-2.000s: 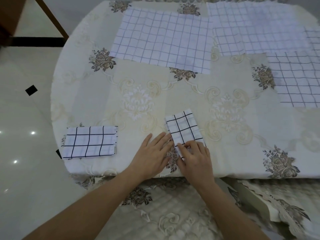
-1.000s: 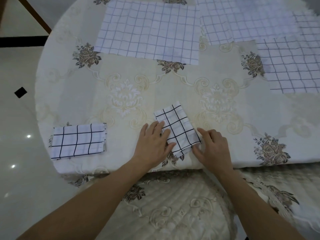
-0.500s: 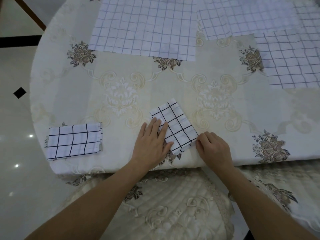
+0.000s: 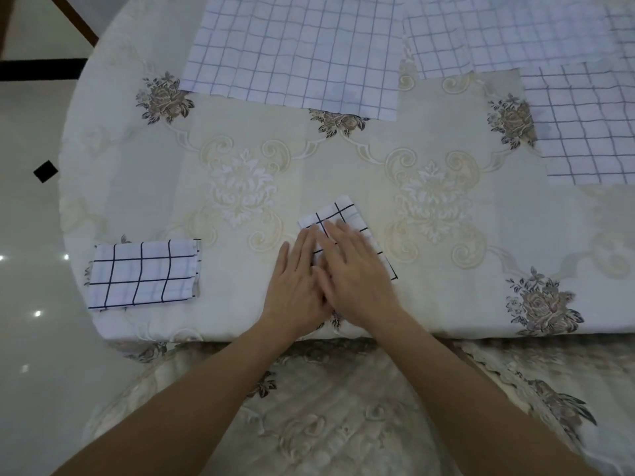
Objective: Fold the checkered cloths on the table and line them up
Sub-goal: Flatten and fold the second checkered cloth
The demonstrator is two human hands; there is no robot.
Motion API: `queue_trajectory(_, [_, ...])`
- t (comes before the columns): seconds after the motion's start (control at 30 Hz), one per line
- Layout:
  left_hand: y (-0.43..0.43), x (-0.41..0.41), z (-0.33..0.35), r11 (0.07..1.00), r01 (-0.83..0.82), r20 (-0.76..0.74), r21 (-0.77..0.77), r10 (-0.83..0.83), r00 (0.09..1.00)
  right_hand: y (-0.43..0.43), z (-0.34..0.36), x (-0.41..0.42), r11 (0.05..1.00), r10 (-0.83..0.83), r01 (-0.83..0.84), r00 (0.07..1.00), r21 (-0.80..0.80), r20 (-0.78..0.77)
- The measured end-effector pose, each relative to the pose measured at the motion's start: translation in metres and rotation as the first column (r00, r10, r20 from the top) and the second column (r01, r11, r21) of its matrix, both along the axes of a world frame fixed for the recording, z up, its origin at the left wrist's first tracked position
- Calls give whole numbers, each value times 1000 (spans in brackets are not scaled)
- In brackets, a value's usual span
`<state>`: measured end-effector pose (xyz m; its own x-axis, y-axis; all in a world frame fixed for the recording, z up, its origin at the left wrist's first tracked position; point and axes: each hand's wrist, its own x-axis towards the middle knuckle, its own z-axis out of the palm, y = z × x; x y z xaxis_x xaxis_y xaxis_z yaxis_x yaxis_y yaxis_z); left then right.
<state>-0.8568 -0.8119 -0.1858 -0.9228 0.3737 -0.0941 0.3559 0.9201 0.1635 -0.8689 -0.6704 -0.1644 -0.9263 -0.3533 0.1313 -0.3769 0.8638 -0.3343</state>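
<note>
Flat and spread, my left grip (image 4: 294, 283) and right grip (image 4: 357, 273) overlapped, pressing the small folded cloth (image 4: 338, 213) beneath them on the desk (image 4: 464, 297); one finished cloth (image 4: 142, 273) lay well left of them, three unfolded cloths (image 4: 295, 53) waited beyond

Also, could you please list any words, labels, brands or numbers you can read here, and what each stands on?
None: no text can be read anywhere. The tilted folded cloth under the left hand and right hand, the left folded cloth and the unfolded cloths carry only grid lines; the tablecloth shows only flowers and scrolls. No tag is visible.
</note>
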Motion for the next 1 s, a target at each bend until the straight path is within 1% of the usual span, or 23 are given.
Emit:
queue_trajectory(0.1, [1,1,-2,994,21,31,-111,-18,999,-21,-12,-7,998,25,-31,990,47,137])
queue_trajectory(0.17, [2,2,-2,995,-3,25,-101,5,1000,-17,-20,-8,999,-8,-1,982,48,187])
queue_trajectory(0.23, [1,1,-4,998,-30,15,-54,31,999,-2,-27,-9,997,-47,34,983,75,179])
queue_trajectory(0.3, [-2,2,-6,999,-23,-5,-26,23,1000,19,-31,-10,985,-75,50,986,162,150])
queue_trajectory(0.4, [-7,2,-5,1000,1,1,-30,-1,1000,48,-34,-12,960,-120,81,984,267,134])
queue_trajectory(0.5, [-7,2,-3,999,0,13,-52,1,1000,61,-33,-15,947,-133,82,980,312,146])
queue_trajectory(0.57, [-5,1,1,999,-22,-15,-47,21,1000,62,-32,-15,944,-127,76,982,321,142])
queue_trajectory(0.63, [-4,-5,6,998,-58,-76,1,58,995,62,-32,-15,945,-125,75,983,320,138])
queue_trajectory(0.7, [2,-17,10,993,-83,-121,83,93,988,61,-32,-16,943,-127,76,982,325,141])
queue_trajectory(0.73, [6,-25,11,992,-69,-127,109,83,988,61,-32,-17,941,-126,72,981,330,146])
queue_trajectory(0.8, [15,-39,10,993,25,-126,117,-10,992,62,-32,-17,941,-119,64,982,332,148])
queue_trajectory(0.9, [22,-54,2,984,168,-82,53,-164,983,62,-31,-16,946,-105,58,986,319,132])
queue_trajectory(1.0, [16,-61,-7,974,226,-30,-25,-227,974,64,-33,-15,947,-97,54,988,316,119])
